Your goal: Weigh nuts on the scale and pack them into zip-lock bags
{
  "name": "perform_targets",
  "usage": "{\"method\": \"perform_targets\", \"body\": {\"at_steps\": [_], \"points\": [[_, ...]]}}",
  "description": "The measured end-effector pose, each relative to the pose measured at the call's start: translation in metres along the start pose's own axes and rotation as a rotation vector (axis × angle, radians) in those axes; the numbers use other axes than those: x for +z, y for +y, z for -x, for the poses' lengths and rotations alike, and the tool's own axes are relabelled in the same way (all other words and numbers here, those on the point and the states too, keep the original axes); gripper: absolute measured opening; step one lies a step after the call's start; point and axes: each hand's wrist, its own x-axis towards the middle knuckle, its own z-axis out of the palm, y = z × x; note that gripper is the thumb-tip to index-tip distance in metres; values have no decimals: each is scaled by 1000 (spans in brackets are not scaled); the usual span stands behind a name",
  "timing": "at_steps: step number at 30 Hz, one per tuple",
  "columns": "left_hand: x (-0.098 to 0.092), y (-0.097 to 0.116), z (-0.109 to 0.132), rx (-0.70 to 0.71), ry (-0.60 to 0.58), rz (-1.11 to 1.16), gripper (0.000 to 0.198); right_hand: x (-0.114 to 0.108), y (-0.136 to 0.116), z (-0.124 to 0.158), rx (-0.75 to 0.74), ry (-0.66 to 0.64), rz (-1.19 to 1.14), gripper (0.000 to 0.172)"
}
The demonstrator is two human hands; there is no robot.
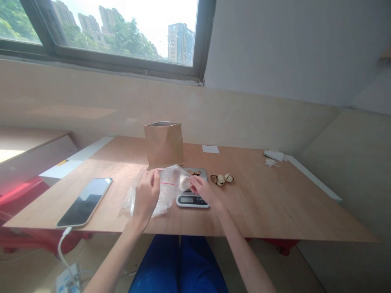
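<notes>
A clear plastic zip bag [169, 183] with a red line near its top is stretched between my two hands. My left hand [146, 193] is closed on its left side, above a pile of more clear plastic [130, 199] on the table. My right hand [201, 189] pinches the bag's right edge over a small digital kitchen scale [193, 201]. Some brown pieces [194, 172] lie on the scale's plate, partly hidden by the bag and my hand. Just right of the scale sit several pale, brown-edged pieces [221, 179], like cracked nuts or dried slices.
An upright brown paper bag [165, 144], open at the top, stands behind the scale. A phone [85, 203] with a charging cable [62, 244] lies at left. Farther back are a white paper [210, 149] and crumpled white tissue [275, 155]. The wooden table [275, 203] ends near my legs.
</notes>
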Motion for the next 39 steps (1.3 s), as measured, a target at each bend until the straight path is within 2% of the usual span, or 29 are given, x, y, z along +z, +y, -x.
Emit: {"method": "perform_targets", "body": {"at_steps": [2, 3, 6, 7, 8, 11, 13, 17, 21, 24, 28, 31, 36, 39], "points": [[-1, 3, -2, -37, -25, 20, 36, -9, -4, 1, 37, -79, -174, 44], [0, 5, -2, -58, -18, 36, 37, -13, -5, 1, 56, -31, -292, 48], [5, 13, -2, -104, 52, 74, 41, -19, -8, -1, 111, 335, -775, 50], [7, 15, -2, -116, 76, 85, 41, -20, -8, -3, 132, 429, -934, 47], [10, 15, -2, -130, 93, 97, 41, -21, -7, -4, 150, 467, -1071, 42], [23, 10, -4, -192, 129, 146, 38, -22, -4, -5, 138, 400, -1265, 31], [34, 1, -4, -236, 153, 178, 34, -23, 0, -6, 79, 397, -1207, 24], [54, -18, -4, -304, 212, 220, 29, -29, 13, -12, 44, 521, -900, 16], [70, -28, 0, -243, 292, 240, 28, -33, 30, -18, 72, 591, -613, 16], [79, -32, 6, -191, 313, 251, 28, -33, 39, -19, 63, 609, -592, 15], [86, -37, 16, -122, 265, 282, 29, -31, 45, -18, 37, 606, -577, 21], [88, -40, 20, -56, 247, 305, 30, -30, 48, -15, -5, 546, -430, 24], [89, -42, 22, -12, 169, 323, 36, -31, 50, -4, -150, 302, 102, 22], [89, -41, 21, -2, 138, 324, 38, -30, 49, 1, -255, 225, 348, 24]]}}
